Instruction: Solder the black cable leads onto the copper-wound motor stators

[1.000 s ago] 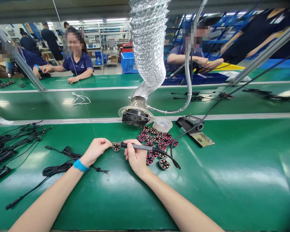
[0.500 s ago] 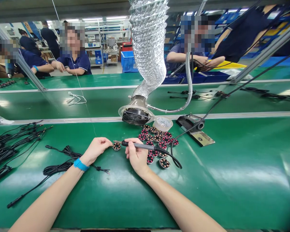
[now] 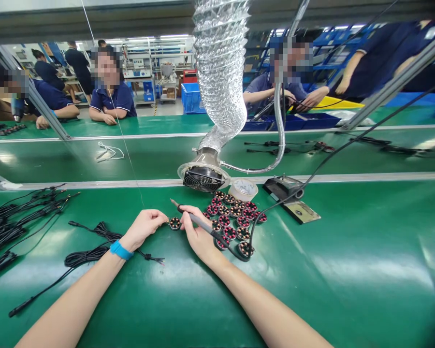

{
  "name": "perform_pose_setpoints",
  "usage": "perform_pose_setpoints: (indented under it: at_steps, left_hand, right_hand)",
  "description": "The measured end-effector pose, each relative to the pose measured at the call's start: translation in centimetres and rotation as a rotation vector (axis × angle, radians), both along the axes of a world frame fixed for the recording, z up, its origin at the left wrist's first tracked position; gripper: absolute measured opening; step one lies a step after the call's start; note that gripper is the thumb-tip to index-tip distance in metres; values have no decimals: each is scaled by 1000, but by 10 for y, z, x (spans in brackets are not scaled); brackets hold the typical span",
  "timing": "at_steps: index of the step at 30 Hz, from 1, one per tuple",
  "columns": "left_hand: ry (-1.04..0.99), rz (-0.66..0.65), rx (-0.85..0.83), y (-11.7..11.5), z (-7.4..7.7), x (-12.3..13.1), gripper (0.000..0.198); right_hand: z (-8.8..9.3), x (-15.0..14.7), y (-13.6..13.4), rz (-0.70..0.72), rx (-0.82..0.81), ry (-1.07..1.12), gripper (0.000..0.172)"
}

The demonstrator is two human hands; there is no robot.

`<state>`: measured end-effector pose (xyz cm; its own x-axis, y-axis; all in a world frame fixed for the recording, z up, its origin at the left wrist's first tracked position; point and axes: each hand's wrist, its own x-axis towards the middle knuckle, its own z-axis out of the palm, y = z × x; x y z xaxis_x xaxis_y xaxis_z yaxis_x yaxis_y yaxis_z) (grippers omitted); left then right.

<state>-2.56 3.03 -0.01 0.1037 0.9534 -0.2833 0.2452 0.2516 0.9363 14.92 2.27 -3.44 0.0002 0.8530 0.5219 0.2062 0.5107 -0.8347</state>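
A small round motor stator (image 3: 174, 223) with copper windings around a black core sits on the green bench. My left hand (image 3: 150, 224), a blue band at its wrist, is closed in a pinch at the stator's left edge. A thin wire (image 3: 125, 145) hangs from above and reaches down behind this hand. A grey-handled soldering iron (image 3: 195, 218) is in my closed right hand (image 3: 197, 237), just right of the stator. Its tip points up and left, above the stator and apart from it. Several similar stators (image 3: 235, 211), some red-wound, stand in a group beyond my right hand.
A fume duct (image 3: 221, 72) with a fan hood (image 3: 203, 178) hangs over the bench's back. A tape roll (image 3: 243, 189) and an iron stand (image 3: 284, 188) sit behind the stators. Black cables (image 3: 7, 227) lie at left. The iron's cord (image 3: 321, 164) crosses rightward. Co-workers (image 3: 112, 99) sit opposite.
The soldering iron's tip has lifted away from the stator and swung to a steeper tilt. My left hand stays at the stator. Opposite, a co-worker's hands have come down onto the bench.
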Motion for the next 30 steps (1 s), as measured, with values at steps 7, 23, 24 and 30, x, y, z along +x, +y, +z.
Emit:
perform_pose_setpoints:
  at_steps: [7,23,24,30]
  left_hand:
    - [-39,-21,0,0,-1,-2,29]
    - [4,-78,34,0,-1,-2,42]
    - [-6,-76,33,-1,1,-2,40]
    - [-53,-42,1,0,3,-2,30]
  right_hand:
    - [1,-12,12,158,113,-82,30]
    - [0,-16,11,115,126,-101,34]
    - [0,-16,11,105,122,-85,33]
    - [0,-14,14,159,102,-48,34]
